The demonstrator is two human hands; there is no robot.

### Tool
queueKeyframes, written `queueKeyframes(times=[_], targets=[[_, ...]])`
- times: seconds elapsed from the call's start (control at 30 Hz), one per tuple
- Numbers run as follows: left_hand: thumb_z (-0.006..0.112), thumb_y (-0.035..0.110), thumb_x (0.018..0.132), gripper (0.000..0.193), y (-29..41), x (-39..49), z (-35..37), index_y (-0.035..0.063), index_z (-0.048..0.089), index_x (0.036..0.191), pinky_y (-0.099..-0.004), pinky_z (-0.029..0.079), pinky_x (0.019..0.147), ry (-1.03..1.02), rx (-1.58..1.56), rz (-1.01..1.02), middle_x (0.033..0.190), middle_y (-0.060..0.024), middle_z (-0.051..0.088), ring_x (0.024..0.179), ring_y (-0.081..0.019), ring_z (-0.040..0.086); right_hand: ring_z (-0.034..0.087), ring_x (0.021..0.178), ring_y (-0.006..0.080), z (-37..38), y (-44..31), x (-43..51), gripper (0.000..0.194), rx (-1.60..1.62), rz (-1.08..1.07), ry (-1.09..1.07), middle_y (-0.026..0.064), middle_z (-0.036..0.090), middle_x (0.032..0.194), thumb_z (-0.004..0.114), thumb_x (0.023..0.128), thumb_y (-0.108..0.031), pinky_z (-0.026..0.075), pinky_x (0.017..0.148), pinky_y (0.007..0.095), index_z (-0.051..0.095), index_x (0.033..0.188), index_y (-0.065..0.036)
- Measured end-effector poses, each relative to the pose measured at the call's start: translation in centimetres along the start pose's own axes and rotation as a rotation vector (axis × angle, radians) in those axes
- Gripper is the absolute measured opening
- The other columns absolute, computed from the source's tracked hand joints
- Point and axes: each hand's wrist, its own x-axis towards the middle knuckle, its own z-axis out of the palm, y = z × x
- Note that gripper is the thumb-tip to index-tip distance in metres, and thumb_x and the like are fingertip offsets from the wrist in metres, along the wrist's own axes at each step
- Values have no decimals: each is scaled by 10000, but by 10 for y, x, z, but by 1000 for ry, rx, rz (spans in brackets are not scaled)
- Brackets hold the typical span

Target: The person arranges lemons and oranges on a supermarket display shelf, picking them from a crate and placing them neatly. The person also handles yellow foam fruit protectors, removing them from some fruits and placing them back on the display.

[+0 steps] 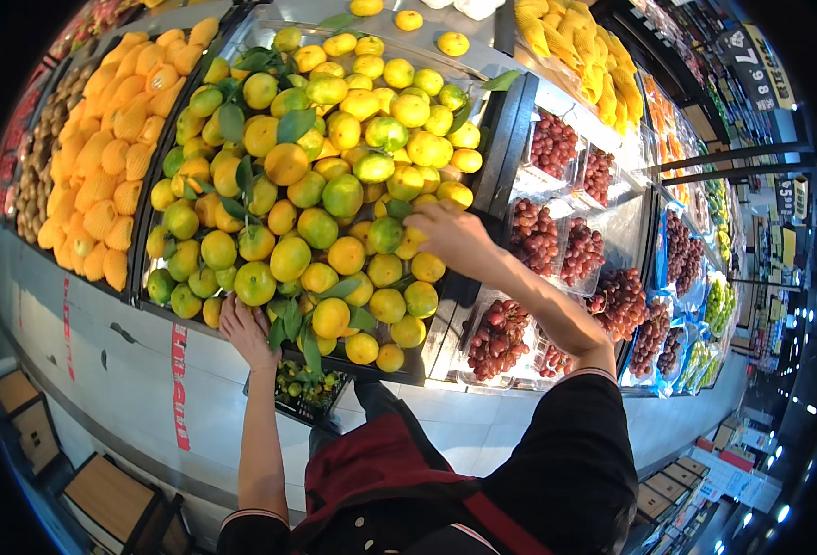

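A display bin (388,374) before me is heaped with green and yellow mandarins (342,194), some with leaves attached. At the bin's front edge, my left hand (247,334) has its fingers up against a greenish mandarin (254,283). Whether they grip it cannot be told. My right hand (447,234) reaches over the right side of the heap. Its fingertips are bent down beside a yellow mandarin (408,246) and a green one (385,234). The hand partly hides the fruit there, so its hold is unclear. Green leaves (292,320) hang over the front near my left wrist.
Oranges in foam nets (100,173) fill the neighbouring bin on the left, with kiwifruit (51,149) beyond. Boxed red grapes (499,340) lie to the right, under my right forearm. A black crate (308,395) of greenish fruit stands on the floor below. Loose mandarins (453,44) rest behind the bin.
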Motion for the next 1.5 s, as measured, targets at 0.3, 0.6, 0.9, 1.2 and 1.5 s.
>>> queueKeyframes(times=[0.3, 0.6, 0.9, 1.2, 1.5], targets=[[595, 74, 845, 418, -1, -2, 1, 40, 496, 1250, -458, 351, 986, 69, -70, -11, 1267, -148, 489, 1167, -357, 463, 548, 1139, 339, -8, -46, -16, 422, -133, 34, 183, 123, 531, 1256, 545, 723, 36, 488, 934, 408, 589, 1126, -83], [539, 95, 900, 401, 3, -25, -12, 47, 472, 1292, -467, 311, 1039, 197, -420, -54, 1345, -180, 412, 1236, -385, 385, 671, 817, 237, 67, -245, -84, 193, 753, -54, -324, 89, 683, 906, 671, 853, -117, 538, 667, 319, 650, 1042, -81], [601, 161, 853, 414, -157, -339, -9, 63, 490, 1239, -485, 350, 982, -522, -338, -416, 1201, -186, 488, 1150, -374, 444, 567, 1089, 304, 356, -303, -138, 367, 302, 159, -1074, 108, 570, 1145, 695, 838, -255, 469, 911, 414, 573, 1164, -139], [661, 176, 799, 442, -285, -485, 91, 36, 493, 1183, -417, 438, 917, -860, -234, -581, 1086, -161, 545, 1046, -349, 540, 529, 1169, 346, 603, -286, -105, 616, 332, 511, -861, 183, 560, 1265, 718, 809, -278, 454, 949, 425, 470, 1329, -60], [849, 324, 621, 1020, -328, -461, 247, 97, 268, 1428, -429, 426, 1001, -1108, -128, -589, 1378, -168, 397, 1260, -368, 432, 515, 1213, 381, 738, -283, -76, 1010, 497, 682, -837, 245, 512, 1326, 697, 715, -636, 378, 1038, 425, 304, 1453, -70]])
